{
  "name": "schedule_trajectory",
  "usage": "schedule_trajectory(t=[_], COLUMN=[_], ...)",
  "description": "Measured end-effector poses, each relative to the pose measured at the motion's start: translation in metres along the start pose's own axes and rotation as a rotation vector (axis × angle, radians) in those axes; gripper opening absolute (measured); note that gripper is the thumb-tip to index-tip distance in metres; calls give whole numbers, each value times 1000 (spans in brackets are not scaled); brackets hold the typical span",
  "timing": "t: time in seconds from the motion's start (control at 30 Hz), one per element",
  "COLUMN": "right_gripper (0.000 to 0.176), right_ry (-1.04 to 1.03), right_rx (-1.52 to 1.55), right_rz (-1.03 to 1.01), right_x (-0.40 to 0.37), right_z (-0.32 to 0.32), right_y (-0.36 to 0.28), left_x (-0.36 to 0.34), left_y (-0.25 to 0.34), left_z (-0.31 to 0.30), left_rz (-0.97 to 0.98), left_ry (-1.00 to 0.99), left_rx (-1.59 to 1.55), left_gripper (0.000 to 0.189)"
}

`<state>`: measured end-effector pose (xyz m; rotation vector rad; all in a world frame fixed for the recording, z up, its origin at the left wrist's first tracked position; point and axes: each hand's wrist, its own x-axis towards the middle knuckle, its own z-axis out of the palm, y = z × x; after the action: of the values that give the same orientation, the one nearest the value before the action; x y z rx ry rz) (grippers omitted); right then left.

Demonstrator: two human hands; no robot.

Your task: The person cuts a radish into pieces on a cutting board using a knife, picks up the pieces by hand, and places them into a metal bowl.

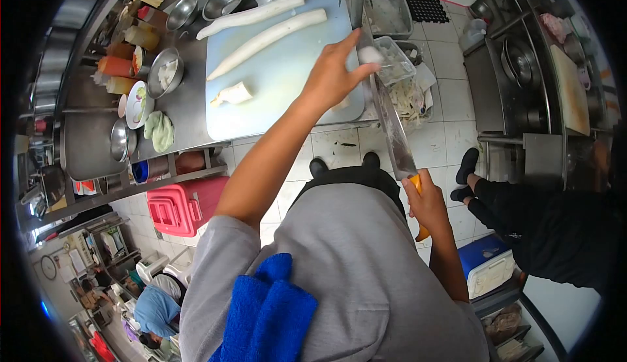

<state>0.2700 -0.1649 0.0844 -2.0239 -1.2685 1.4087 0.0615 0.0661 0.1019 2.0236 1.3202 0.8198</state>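
My left hand [334, 71] is open over the right edge of the pale cutting board [281, 104], thumb and fingers apart. A small blurred white piece [371, 55] is just beyond its fingertips; whether they touch is unclear. My right hand [428, 198] is closed on the orange handle of a long knife [394, 133], off the board's edge, blade pointing away from me. Two long peeled white roots [268, 42] [251, 17] lie on the board's far part. A short cut root piece [232, 94] lies at its left.
Metal bowls [163, 73] and sauce bottles stand left of the board. Right of it are a clear plastic tub [394, 61] and a bin of peelings [410, 104]. A person in black [555, 225] is at the right. A red box [186, 205] is at lower left.
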Motion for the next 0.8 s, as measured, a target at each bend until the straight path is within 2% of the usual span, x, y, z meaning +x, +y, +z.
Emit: schedule_trajectory(t=[0.03,0.1,0.13,0.2,0.27,0.3,0.37,0.4,0.43,0.5,0.53,0.6,0.63,0.7,0.8], right_gripper=[33,34,31,29,29,29,29,29,29,28,31,32,32,30,28], right_ry=[-3,-3,0,21,6,15,38,31,3,-38,-66,-100,-101,-212,-223], right_rx=[-13,-22,0,40,24,30,-41,-37,-10,19,2,-21,-19,40,-3], right_rz=[17,32,48,79,29,36,-70,-76,-41,-18,-50,-110,-111,-73,-17], right_x=[1,2,0,-3,-5,-5,-2,-4,-7,-6,-4,0,2,8,21], right_z=[0,-2,-1,0,1,2,7,5,1,-1,-2,-3,-2,-3,6], right_y=[3,6,7,12,21,28,40,35,25,16,17,19,17,14,20], left_x=[5,12,9,-8,-23,-27,-33,-35,-35,-35,-40,-49,-50,-50,-49], left_y=[-2,-9,-17,-47,-65,-58,-43,-48,-41,-24,-31,-48,-51,-55,-67], left_z=[0,-2,-6,-21,-30,-33,-42,-41,-43,-49,-55,-65,-65,-66,-52], left_rz=[0,258,269,653,696,706,224,192,182,-178,-186,292,291,442,467], left_ry=[3,-76,-83,-445,-526,-533,-517,-430,-427,-532,-530,-357,-358,-508,-460], left_rx=[1,17,20,269,384,378,609,690,701,803,813,552,556,476,558], left_gripper=[49,48,48,41,40,40,42,47,47,54,54,60,60,66,67])
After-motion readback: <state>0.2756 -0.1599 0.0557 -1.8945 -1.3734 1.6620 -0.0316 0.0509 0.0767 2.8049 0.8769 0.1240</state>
